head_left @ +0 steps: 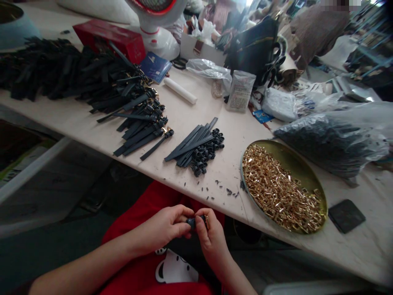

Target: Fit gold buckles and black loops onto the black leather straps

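Over my lap, just off the table's front edge, my left hand (173, 223) pinches a short dark strap (190, 223). Close against it, my right hand (210, 233) grips the other end of the strap, along with a small gold buckle (207, 222) that shows between its fingers. Most of the strap is hidden by my fingers. On the table ahead lies a small stack of dark straps (196, 147) with looped ends. To its left are straps with gold buckles (144, 131). A round tray (302, 162) on the right holds many small gold buckles (279, 188).
A large heap of dark straps (61, 69) covers the table's left side. Behind are a red box (110, 39), a white roll (180, 90), a sachet (241, 91) and a black bag (253, 47). A filled plastic bag (334, 139) and a dark flat square (346, 216) flank the tray.
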`<state>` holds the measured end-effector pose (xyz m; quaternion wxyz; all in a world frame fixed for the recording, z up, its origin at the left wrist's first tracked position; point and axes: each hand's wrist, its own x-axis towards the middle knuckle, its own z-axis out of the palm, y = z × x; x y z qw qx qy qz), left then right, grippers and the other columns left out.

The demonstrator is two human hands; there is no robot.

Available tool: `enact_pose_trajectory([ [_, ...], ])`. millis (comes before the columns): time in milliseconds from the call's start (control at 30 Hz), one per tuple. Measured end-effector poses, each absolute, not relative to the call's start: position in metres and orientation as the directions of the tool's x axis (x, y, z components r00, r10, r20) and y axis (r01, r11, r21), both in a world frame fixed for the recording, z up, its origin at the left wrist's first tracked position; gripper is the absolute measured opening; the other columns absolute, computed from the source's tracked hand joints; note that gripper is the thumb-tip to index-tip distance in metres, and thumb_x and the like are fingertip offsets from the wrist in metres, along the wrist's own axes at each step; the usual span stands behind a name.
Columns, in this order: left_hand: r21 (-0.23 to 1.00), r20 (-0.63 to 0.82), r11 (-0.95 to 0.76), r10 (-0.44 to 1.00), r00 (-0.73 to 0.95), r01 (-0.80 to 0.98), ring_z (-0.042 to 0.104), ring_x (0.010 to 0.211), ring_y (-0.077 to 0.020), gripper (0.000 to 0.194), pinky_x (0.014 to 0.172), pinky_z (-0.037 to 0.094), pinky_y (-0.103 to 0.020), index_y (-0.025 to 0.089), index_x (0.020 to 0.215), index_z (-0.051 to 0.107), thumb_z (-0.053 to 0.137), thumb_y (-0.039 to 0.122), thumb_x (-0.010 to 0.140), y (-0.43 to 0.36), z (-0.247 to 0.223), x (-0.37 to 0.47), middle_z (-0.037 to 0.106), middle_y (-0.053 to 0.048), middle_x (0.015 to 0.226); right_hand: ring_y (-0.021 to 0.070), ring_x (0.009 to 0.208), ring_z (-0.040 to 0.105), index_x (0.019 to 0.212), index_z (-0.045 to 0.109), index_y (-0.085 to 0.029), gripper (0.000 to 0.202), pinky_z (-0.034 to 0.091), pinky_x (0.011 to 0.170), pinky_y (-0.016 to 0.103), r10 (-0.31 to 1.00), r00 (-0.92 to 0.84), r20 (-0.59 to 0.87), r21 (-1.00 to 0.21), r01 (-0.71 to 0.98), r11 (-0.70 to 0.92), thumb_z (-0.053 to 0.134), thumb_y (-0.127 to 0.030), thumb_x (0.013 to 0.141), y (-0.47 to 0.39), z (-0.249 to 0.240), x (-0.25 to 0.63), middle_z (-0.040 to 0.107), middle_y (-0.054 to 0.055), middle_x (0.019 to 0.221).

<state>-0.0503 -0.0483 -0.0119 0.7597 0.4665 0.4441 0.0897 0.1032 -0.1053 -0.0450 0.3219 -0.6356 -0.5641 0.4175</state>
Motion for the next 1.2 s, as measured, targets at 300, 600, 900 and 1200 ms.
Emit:
enact_pose_trajectory([
  [300,0.806,-0.563,0.527,0.542,0.624,0.269,0.060,0.074,-0.0147,0.033,0.066,0.045,-0.024,0.014,0.102,0.053,0.054,0.021,0.070,-0.067,-0.011,-0.060,0.065,-0.001,0.078,0.0127,0.054,0.051,0.084,0.046,-0.022,0.013,0.035,0.049,0.023,0.974,-0.144,-0.177,-0.947,0.295,-0.128,0.038,-0.031,0.089,-0.128,-0.035,0.098,0.054,-0.002,0.064],
  [600,0.821,-0.495,0.014,0.516,0.700,0.570,0.054,0.053,-0.0125,0.034,0.048,0.037,-0.019,0.017,0.071,0.059,0.036,0.039,0.085,-0.070,0.020,-0.065,0.061,-0.001,0.063,0.0161,0.070,0.057,0.096,0.051,-0.021,0.024,0.044,0.063,0.027,0.992,-0.070,-0.107,-0.963,0.255,-0.086,0.034,-0.037,0.090,-0.145,-0.039,0.092,0.059,0.004,0.079],
  [900,0.682,-0.387,-0.328,0.595,0.704,0.653,0.062,0.067,-0.0177,0.036,0.053,0.038,-0.022,0.017,0.087,0.060,0.029,0.037,0.089,-0.065,0.020,-0.067,0.068,-0.006,0.083,0.0206,0.106,0.056,0.119,0.047,-0.021,0.035,0.048,0.083,0.027,0.999,-0.039,0.008,-0.952,0.306,0.019,0.036,-0.036,0.090,-0.130,-0.047,0.081,0.060,0.008,0.117],
  [1200,0.223,0.077,-0.335,0.942,0.326,0.915,0.053,0.106,-0.0251,0.036,0.089,0.037,-0.035,0.010,0.113,0.051,0.032,0.029,0.090,0.075,-0.005,-0.094,0.056,-0.017,0.115,0.0229,0.086,0.063,0.128,0.036,-0.017,0.051,0.049,0.076,0.036,0.947,0.258,0.193,-0.746,0.666,-0.029,0.034,-0.046,0.086,-0.053,-0.032,0.159,0.066,0.009,0.097],
])
